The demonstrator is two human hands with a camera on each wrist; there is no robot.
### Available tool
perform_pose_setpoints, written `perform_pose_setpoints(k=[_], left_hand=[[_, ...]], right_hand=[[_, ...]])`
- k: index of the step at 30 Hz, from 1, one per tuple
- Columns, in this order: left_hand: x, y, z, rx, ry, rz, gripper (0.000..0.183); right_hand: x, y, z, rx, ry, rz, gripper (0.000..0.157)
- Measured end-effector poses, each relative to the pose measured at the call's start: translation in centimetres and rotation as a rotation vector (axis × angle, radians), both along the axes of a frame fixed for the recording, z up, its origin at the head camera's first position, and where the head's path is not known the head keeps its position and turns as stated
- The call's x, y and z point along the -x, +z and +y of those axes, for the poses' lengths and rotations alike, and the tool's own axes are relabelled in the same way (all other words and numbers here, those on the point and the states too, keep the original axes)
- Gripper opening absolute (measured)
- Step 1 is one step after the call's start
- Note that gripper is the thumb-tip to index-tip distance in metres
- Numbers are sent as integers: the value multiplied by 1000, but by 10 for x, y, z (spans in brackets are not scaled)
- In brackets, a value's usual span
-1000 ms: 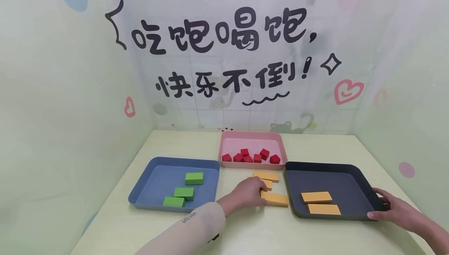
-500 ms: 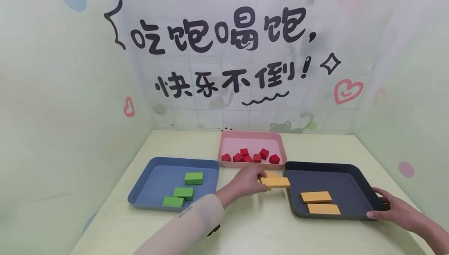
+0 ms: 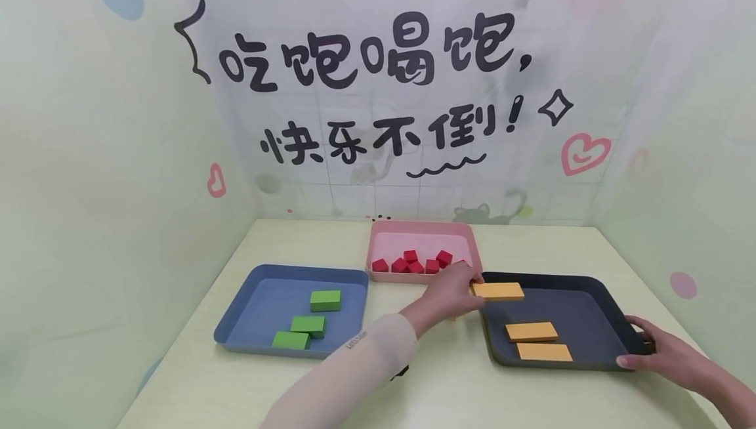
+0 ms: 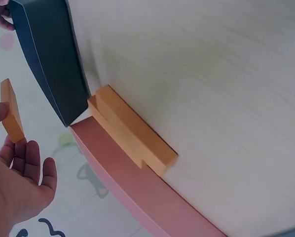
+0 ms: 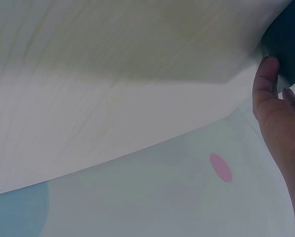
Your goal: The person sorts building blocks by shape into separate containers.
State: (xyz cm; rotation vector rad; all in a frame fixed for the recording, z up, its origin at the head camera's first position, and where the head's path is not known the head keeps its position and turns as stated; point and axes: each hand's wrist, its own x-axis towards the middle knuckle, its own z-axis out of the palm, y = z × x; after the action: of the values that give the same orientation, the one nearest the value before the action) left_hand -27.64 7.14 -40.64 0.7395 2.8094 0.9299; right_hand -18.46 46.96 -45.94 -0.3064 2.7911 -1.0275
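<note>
My left hand (image 3: pixel 451 294) pinches one end of a flat yellow-orange wooden block (image 3: pixel 499 292) between thumb and fingertips, its far end over the left rim of a dark tray (image 3: pixel 567 301). In the left wrist view the same block (image 4: pixel 12 111) is lifted off the table, the other fingers spread below it. Two similar yellow blocks (image 3: pixel 531 332) lie inside the dark tray near its front. Two more wooden blocks (image 4: pixel 132 131) lie side by side on the table, mostly hidden by my hand in the head view. My right hand (image 3: pixel 667 353) grips the tray's right edge.
A blue tray (image 3: pixel 254 304) with three green blocks (image 3: pixel 308 326) stands on the left. Behind, a pink tray (image 3: pixel 384 239) holds several red blocks (image 3: pixel 416 267). A patterned curtain wall (image 3: pixel 354 186) rises at the table's back edge.
My left hand took up a yellow block from the table between the trays and carried it right, over the dark tray's rim. The right hand stays at the tray's edge.
</note>
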Motion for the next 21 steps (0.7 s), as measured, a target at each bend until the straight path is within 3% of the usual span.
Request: perform_pose_setpoints(k=[7,21], left_hand=[[6,-4,26,78,-44,106,25],[7,-25,61,254,-22,224,23]], right_hand=[[-1,-2,1,-3,-5,17,74],[0,-4,2,13,12,34,73]])
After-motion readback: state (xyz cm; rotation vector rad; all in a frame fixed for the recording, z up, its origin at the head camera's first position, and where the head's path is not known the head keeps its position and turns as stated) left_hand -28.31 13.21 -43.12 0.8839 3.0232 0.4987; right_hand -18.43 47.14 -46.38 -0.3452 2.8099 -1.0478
